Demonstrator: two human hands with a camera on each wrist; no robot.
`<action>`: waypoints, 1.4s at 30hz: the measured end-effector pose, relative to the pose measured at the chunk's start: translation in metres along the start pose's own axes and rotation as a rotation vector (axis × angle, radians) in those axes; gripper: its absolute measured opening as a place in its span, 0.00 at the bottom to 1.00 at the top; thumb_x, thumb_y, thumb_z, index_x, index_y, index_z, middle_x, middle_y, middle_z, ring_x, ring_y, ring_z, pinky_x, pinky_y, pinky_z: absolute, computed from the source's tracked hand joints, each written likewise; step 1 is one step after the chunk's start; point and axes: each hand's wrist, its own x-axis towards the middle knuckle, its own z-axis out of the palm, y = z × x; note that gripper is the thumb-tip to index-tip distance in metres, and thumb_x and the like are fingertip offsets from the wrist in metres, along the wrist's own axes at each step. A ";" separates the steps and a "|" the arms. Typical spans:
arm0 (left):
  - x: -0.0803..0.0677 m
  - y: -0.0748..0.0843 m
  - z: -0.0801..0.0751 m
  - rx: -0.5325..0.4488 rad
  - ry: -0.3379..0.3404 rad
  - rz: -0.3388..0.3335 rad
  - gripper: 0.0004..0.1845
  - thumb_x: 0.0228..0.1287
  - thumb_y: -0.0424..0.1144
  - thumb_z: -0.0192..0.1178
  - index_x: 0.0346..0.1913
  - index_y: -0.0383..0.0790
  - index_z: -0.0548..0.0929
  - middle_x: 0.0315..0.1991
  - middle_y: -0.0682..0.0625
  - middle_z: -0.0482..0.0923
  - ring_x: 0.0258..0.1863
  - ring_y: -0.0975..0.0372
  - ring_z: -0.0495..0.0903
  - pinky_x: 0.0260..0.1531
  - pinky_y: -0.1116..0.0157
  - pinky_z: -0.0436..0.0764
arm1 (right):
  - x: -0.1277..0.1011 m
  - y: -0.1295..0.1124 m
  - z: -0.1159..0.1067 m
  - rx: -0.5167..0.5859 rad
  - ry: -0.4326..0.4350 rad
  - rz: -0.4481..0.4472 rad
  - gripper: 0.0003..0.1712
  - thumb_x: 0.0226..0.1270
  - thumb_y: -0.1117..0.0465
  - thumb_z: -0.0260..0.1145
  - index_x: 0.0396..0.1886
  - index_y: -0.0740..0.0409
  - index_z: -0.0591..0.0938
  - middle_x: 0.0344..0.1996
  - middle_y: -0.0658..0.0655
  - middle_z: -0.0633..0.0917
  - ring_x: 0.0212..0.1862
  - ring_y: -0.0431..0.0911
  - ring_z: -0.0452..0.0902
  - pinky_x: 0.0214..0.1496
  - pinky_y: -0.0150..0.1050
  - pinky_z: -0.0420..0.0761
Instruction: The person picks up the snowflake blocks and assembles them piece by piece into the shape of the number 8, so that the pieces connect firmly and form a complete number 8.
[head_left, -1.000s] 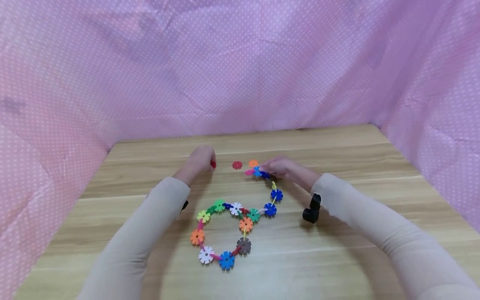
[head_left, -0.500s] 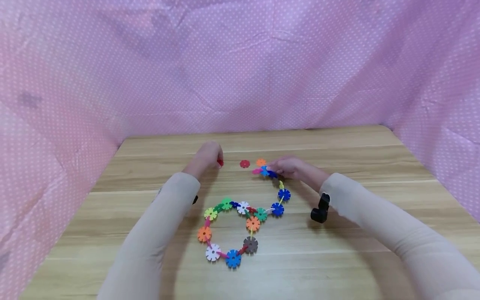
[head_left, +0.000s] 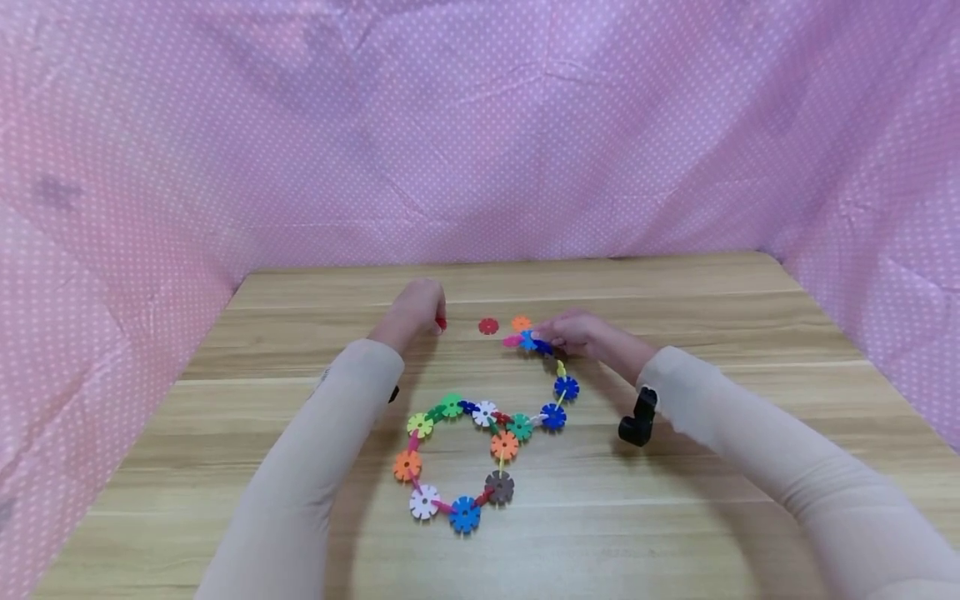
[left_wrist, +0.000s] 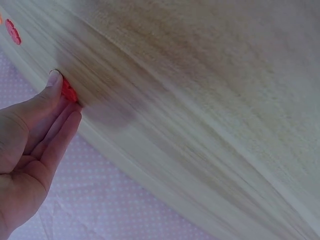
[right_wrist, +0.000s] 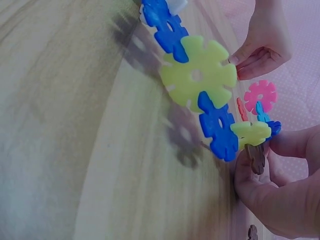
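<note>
My left hand (head_left: 420, 308) pinches a red snowflake disc (left_wrist: 69, 91) between thumb and fingers, near the far side of the table. To its right, my right hand (head_left: 573, 331) grips the far end of a chain of slotted snowflake discs. In the right wrist view, its thumb and fingers are around a brown disc (right_wrist: 256, 159) and a dark blue disc (right_wrist: 273, 129). A light blue disc (head_left: 528, 340) and a pink disc (right_wrist: 261, 96) stick out at that end. The chain curves towards me into a closed ring, with an orange disc (head_left: 407, 466) on its left.
A loose red disc (head_left: 488, 326) and a loose orange disc (head_left: 521, 322) lie on the wooden table (head_left: 675, 517) between the hands. A pink dotted cloth (head_left: 480, 133) hangs behind and at both sides. A black wrist mount (head_left: 639, 418) sits under the right sleeve.
The head view has shifted a little, so everything appears slightly further right than one second ago. Both hands keep their places relative to the discs, with the same holds.
</note>
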 end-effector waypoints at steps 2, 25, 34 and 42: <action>0.000 0.001 -0.001 0.011 -0.011 -0.010 0.06 0.47 0.28 0.73 0.29 0.38 0.87 0.35 0.46 0.85 0.45 0.55 0.78 0.55 0.59 0.80 | 0.000 0.000 0.000 -0.009 0.003 0.004 0.24 0.71 0.60 0.60 0.62 0.67 0.74 0.21 0.40 0.78 0.27 0.35 0.67 0.31 0.25 0.68; 0.003 0.003 -0.003 -0.029 -0.039 -0.046 0.08 0.47 0.26 0.72 0.32 0.34 0.86 0.37 0.43 0.85 0.44 0.53 0.80 0.52 0.60 0.82 | -0.004 -0.003 0.002 -0.018 0.029 0.017 0.23 0.70 0.61 0.60 0.63 0.64 0.74 0.56 0.56 0.80 0.38 0.38 0.70 0.46 0.29 0.73; 0.005 -0.008 0.001 -0.181 0.003 0.012 0.13 0.43 0.32 0.76 0.31 0.32 0.82 0.34 0.44 0.80 0.37 0.58 0.75 0.47 0.62 0.79 | -0.006 -0.001 0.001 -0.010 0.020 0.015 0.24 0.71 0.62 0.58 0.64 0.64 0.72 0.67 0.61 0.73 0.46 0.40 0.70 0.69 0.40 0.71; 0.003 -0.015 0.001 -0.262 0.032 0.009 0.12 0.44 0.33 0.76 0.27 0.35 0.81 0.29 0.47 0.79 0.32 0.60 0.74 0.39 0.66 0.77 | -0.003 -0.004 0.001 0.004 0.056 0.054 0.23 0.69 0.59 0.61 0.62 0.62 0.75 0.64 0.61 0.75 0.59 0.48 0.72 0.73 0.44 0.68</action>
